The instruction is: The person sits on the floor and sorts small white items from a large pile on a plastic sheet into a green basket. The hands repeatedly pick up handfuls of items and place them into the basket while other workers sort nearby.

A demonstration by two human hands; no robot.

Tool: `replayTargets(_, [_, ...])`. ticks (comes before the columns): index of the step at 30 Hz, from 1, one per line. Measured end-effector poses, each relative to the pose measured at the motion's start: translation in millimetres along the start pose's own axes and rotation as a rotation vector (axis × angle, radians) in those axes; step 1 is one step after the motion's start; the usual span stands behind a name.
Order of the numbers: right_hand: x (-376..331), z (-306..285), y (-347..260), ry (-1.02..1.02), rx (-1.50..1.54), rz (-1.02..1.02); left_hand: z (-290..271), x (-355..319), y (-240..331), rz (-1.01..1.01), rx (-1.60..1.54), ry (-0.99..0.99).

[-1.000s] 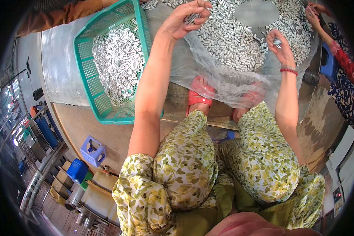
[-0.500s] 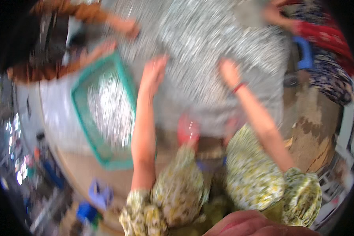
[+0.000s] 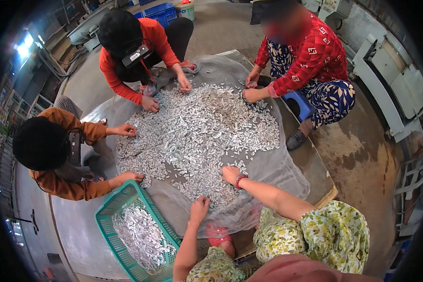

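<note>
A broad pile of small silvery metal pieces (image 3: 188, 127), short and tube-like, lies spread over a sheer grey mesh cloth (image 3: 286, 174). At the pile's near edge, my left hand (image 3: 199, 210) has its fingers curled together; whatever may be in them is hidden. Farther right and a little deeper in, my right hand (image 3: 231, 175), with a beaded red bracelet at the wrist, bends its fingers down among loose pieces. Its fingertips are closed and I cannot make out what they hold. Left of my left forearm stands a green plastic basket (image 3: 109, 230) with many longer silvery pieces inside.
Three people crouch around the pile: one in brown sleeves (image 3: 87, 188) at left, one in orange (image 3: 160, 37) at the far side, one in red (image 3: 305, 70) on a blue stool (image 3: 300, 104). Their hands touch the pile's edges. Grey machinery (image 3: 390, 80) stands at right.
The view has tilted up and sharpened from a blur, so the whole pile and all three co-workers show. My hands appear lower in the picture and closer together, still at the pile.
</note>
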State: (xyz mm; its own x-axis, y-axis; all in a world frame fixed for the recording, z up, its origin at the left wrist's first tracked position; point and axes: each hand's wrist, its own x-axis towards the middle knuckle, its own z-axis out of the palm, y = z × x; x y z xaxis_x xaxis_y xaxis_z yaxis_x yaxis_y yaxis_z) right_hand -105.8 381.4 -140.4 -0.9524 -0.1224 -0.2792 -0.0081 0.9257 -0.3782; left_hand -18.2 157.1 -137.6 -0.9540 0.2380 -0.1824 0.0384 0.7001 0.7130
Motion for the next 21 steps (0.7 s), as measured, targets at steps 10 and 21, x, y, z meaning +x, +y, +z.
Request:
replayTargets(10, [3.6, -3.1, 1.0, -0.018, 0.057, 0.045, 2.6, -0.3, -6.6, -0.011, 0.011, -0.020])
replayTargets(21, [2.3, 7.7, 0.3, 0.118, -0.060, -0.214, 1.5, 2.3, -10.1, 0.010, 0.011, -0.019])
